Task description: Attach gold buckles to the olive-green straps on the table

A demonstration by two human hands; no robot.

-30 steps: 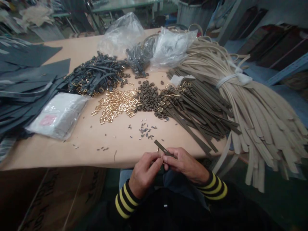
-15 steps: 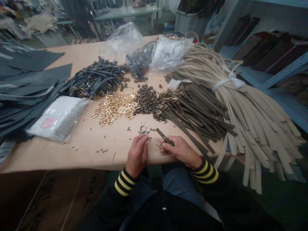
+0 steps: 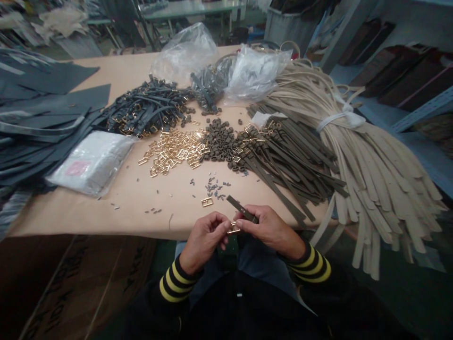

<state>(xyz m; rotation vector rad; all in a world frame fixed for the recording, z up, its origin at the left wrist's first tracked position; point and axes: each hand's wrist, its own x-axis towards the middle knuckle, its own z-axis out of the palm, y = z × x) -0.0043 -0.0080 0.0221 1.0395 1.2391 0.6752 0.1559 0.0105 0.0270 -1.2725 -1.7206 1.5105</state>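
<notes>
1. Head view: a dark strap (image 3: 241, 209) is pinched by the right hand (image 3: 269, 230) at lower centre, its long axis slanting toward the upper left.
2. A gold buckle (image 3: 233, 228) is clamped by the left hand (image 3: 205, 238) at the strap's near end.

Gold buckles (image 3: 173, 153) glint on the tan table (image 3: 106, 208). Olive-brown straps (image 3: 283, 160) lie beside cream straps (image 3: 371, 160) (tied with white); dark slate sheets (image 3: 42, 113). Cuffs (image 3: 311, 264) striped black and yellow.
</notes>
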